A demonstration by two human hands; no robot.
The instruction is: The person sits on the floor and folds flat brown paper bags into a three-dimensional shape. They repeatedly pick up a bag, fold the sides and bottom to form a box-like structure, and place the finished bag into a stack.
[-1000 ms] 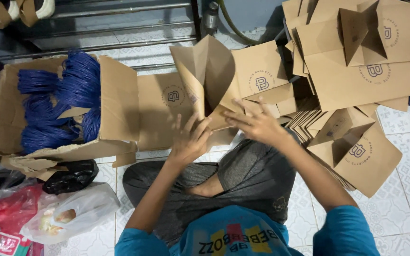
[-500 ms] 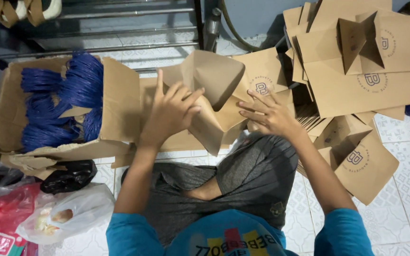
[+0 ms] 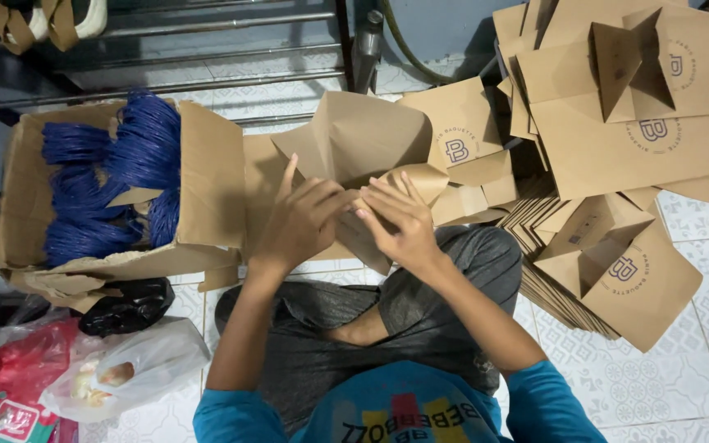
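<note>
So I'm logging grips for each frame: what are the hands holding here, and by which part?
Both the left hand and right hand hold one brown paper bag, fingers pressing its folded flaps at the end nearest the person.

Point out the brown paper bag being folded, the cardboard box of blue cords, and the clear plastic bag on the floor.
Brown paper bag (image 3: 363, 131), head view, on its upper flat panel.
Cardboard box (image 3: 211, 176), head view, on its right flap.
Clear plastic bag (image 3: 153, 357), head view, on its right half.
</note>
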